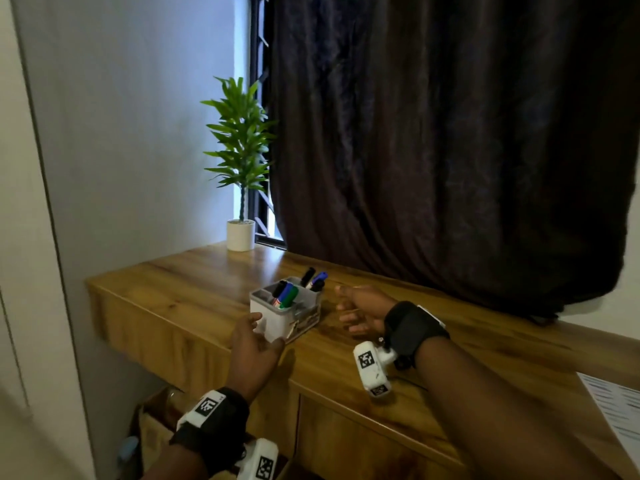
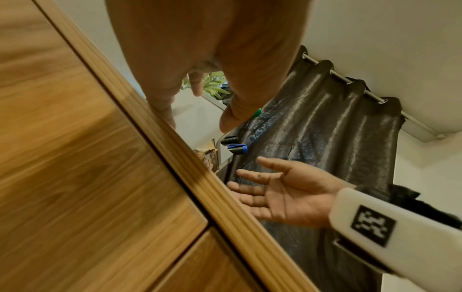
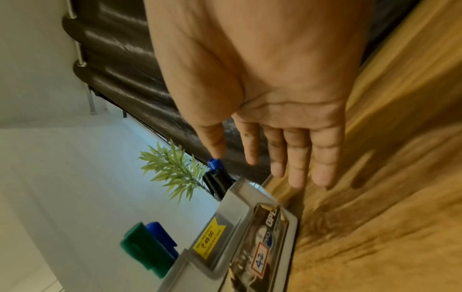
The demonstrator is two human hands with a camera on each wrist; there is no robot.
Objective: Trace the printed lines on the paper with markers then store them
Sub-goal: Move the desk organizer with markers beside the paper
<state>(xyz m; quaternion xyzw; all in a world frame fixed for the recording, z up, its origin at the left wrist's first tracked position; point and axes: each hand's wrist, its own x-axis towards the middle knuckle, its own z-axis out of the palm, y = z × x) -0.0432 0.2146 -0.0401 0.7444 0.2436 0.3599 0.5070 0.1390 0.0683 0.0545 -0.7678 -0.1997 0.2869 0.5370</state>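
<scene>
Two bare hands reach toward a grey marker organiser (image 1: pixel 284 311) on a wooden desk (image 1: pixel 363 362). The left hand (image 1: pixel 254 344) is nearest, fingers loosely spread, fingertips touching or all but touching the organiser's near white corner; it grips nothing that I can make out. The right hand (image 1: pixel 363 311) is just to the right of the box, palm open, fingers straight and spread, holding nothing.

Between the hands, the organiser stands close to the desk's front edge. Its compartments hold capped markers (image 1: pixel 287 294): green, blue and black ones in front, and black and blue ones (image 1: pixel 315 278) behind. Near the right forearm, at the desk's right end, lies the printed paper (image 1: pixel 614 410), well apart from the box.

Beyond the hands are a potted plant (image 1: pixel 241 168) and a dark curtain (image 1: pixel 450 150).

The risk I judge: lifting or sliding the light box from one corner could tip it and spill markers off the edge.
</scene>
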